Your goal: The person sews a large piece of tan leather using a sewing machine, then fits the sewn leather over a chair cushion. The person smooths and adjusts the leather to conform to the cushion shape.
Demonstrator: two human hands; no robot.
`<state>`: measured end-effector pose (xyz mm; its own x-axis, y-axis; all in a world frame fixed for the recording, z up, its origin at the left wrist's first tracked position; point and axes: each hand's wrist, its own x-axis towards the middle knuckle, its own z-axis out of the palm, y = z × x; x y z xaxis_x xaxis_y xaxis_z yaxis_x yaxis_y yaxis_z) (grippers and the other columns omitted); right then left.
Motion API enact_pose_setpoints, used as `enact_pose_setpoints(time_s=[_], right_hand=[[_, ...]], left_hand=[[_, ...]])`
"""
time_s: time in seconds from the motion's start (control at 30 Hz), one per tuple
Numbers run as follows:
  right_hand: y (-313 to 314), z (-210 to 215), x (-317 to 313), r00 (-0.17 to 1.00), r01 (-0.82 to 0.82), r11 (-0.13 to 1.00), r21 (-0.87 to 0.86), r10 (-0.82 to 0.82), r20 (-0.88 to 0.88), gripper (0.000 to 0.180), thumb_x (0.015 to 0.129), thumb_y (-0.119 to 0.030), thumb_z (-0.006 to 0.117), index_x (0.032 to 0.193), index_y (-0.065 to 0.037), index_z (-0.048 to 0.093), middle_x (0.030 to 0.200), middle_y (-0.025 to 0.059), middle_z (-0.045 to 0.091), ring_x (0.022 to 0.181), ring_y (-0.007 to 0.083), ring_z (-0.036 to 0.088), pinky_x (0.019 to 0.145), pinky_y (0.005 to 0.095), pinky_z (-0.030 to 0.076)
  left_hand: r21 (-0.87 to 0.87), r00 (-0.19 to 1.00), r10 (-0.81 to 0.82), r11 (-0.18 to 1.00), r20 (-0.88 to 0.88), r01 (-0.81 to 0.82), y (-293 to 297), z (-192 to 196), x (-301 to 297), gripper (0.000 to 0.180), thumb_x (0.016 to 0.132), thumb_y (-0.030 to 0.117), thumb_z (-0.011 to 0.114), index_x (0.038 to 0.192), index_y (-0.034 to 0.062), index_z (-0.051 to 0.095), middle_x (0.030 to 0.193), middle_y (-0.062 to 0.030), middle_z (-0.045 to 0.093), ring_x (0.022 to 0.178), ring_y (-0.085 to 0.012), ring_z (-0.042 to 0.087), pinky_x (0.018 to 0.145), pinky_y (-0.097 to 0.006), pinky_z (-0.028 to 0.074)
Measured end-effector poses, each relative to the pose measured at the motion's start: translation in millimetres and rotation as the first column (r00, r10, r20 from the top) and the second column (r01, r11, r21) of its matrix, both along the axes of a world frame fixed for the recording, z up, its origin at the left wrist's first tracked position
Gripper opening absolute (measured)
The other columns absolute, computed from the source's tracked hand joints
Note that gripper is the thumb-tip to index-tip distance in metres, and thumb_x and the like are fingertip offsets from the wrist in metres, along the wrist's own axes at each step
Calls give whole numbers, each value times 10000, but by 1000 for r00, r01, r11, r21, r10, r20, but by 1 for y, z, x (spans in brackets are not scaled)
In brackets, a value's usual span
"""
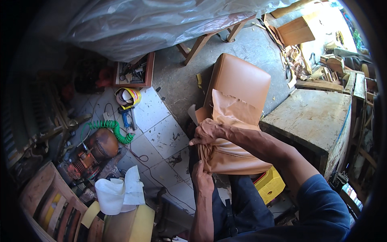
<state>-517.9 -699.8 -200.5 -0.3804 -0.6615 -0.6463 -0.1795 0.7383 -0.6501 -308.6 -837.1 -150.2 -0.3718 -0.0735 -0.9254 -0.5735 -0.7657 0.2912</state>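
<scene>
A tan leather chair cushion (244, 78) lies across my lap, its far end smooth and rounded. The near part is loosely covered by a tan leather cover (238, 157), with a raw, uneven edge lying over the cushion's middle. My right hand (209, 131) reaches across from the right, its fingers closed on the bunched leather at the left side. Just below it, my left hand (202, 179) pinches the same gathered leather near the near left corner. The fingertips of both hands are partly hidden by the folds.
An air compressor (102, 144) with a green coiled hose (127, 138) stands at left, near a blue air tool (124, 117) and a yellow can (131, 97). A worn cabinet (310, 113) is at right. A yellow plastic stool (271, 185) shows beside my legs; wood scraps lie far right.
</scene>
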Motion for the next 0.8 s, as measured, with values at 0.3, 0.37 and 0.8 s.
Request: enact_pose_setpoints(time_s=[0.3,0.37,0.8], right_hand=[[-31,-57,-3,964,-221,970,104,234,-130,714,978,-697,562,1037,-36,824,1042,227,783,1043,420,755,971,494,584],[-34,-65,-2,956,-272,953,131,283,-75,712,976,-698,559,1085,-43,817,1089,222,781,1081,414,750,994,500,576],[-25,-75,6,892,104,967,-234,-195,-407,420,1012,-444,662,1203,-76,729,1057,157,707,1072,359,691,977,523,537]], left_hand=[[124,948,308,940,85,-317,10,-79,13,420,1057,245,708,1392,8,616,1348,-112,692,1268,-251,646,1123,-449,506],[141,937,326,929,127,-342,13,-85,22,387,1070,248,687,1366,5,630,1320,-119,703,1239,-250,662,1102,-443,524],[-12,927,345,938,147,-347,12,-41,69,222,1086,217,667,1220,41,656,1129,-104,736,1049,-236,719,975,-416,579]])
